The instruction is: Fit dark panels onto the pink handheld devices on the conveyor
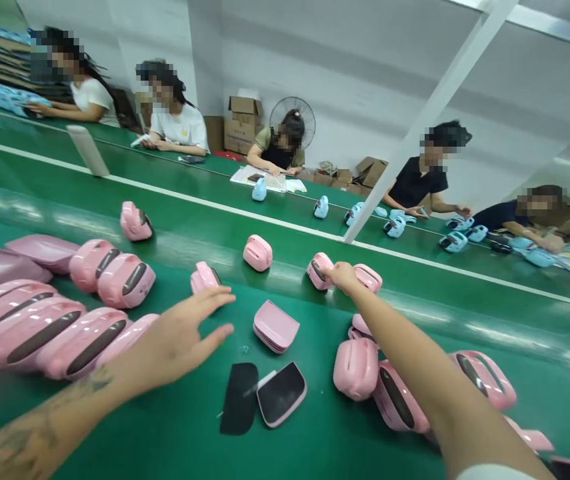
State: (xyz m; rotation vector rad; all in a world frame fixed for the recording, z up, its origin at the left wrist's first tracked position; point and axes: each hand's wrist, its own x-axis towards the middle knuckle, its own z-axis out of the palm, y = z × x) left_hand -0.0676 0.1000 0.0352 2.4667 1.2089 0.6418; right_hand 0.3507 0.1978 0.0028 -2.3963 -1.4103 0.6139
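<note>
Beyond and right of the stacked pink panels [275, 325], a glossy pink casing [319, 272] is touched by the right hand [343, 277], whose grip cannot be told; left of them, the left hand [181, 339] is held spread.

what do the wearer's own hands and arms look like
The left hand and right hand are bare, with no gloves. Tattoos mark the left forearm; none show on the right arm, where the edge of a pale sleeve shows.
</note>
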